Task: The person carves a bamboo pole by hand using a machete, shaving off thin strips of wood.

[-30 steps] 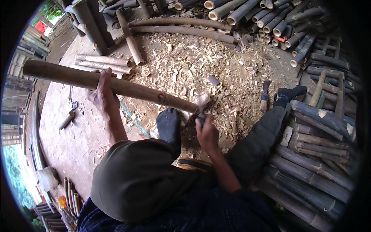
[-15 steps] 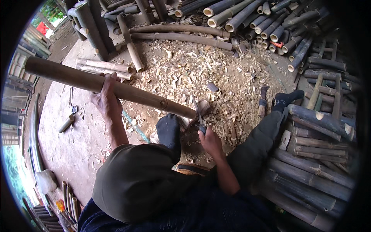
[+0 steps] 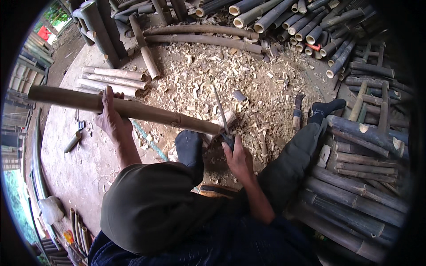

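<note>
A long brown bamboo pole (image 3: pixel 155 114) slants across in front of me, its far end out to the left. My left hand (image 3: pixel 112 119) is wrapped round it left of its middle, thumb up over the near side. In my right hand (image 3: pixel 239 157) is a knife (image 3: pixel 219 103), gripped by its dark handle. The thin blade points up and away from me, lying against or just beside the pole's right end; contact is hard to tell. That end rests by a pale wooden block (image 3: pixel 229 119), close to my dark-socked left foot (image 3: pixel 188 148).
Wood shavings (image 3: pixel 195 75) cover the ground ahead. A brush-like tool (image 3: pixel 297 113) lies right of them. Cut bamboo lengths (image 3: pixel 306 29) are piled at the far right, with more poles (image 3: pixel 355 195) along my right. Short bamboo pieces (image 3: pixel 113 77) lie behind the pole.
The pole's left end has dropped toward me, so it lies flatter. More of the knife blade shows beyond the pole. Both hands keep their hold.
</note>
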`<state>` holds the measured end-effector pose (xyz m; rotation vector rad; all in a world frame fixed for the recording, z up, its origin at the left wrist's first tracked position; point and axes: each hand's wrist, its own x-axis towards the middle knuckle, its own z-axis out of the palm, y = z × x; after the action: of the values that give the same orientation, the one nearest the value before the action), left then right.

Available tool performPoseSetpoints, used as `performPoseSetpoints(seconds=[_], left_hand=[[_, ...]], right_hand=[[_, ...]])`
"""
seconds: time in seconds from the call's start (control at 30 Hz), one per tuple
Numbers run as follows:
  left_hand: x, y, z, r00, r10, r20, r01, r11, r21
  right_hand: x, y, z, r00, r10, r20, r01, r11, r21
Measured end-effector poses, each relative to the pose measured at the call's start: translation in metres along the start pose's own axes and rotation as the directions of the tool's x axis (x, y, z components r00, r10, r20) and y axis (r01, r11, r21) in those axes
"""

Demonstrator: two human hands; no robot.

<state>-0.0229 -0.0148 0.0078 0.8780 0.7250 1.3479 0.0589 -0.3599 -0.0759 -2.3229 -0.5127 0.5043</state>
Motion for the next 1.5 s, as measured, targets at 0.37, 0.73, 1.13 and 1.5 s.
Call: performPoseSetpoints(seconds=[0.37, 0.73, 1.13, 1.5], left_hand=[[-0.002, 0.002, 0.014, 0.992, 0.074, 0.098, -0.086, 0.988, 0.129], [-0.011, 0.013, -0.003, 0.980, -0.151, 0.130, 0.142, 0.987, 0.076], [0.004, 0.001, -0.003, 0.950, -0.058, 0.307, 0.048, 0.998, 0.041], [0.009, 0.005, -0.001, 0.926, -0.058, 0.373, 0.042, 0.998, 0.052]], right_hand=[[0.021, 0.027, 0.018, 0.996, 0.021, 0.088, -0.003, 0.980, -0.201], [0.014, 0.050, 0.026, 0.997, 0.023, 0.076, -0.006, 0.975, -0.223], [0.024, 0.045, 0.039, 0.997, 0.048, 0.063, -0.023, 0.937, -0.348], [0.018, -0.007, 0.012, 0.972, -0.147, -0.184, 0.144, 0.989, -0.034]])
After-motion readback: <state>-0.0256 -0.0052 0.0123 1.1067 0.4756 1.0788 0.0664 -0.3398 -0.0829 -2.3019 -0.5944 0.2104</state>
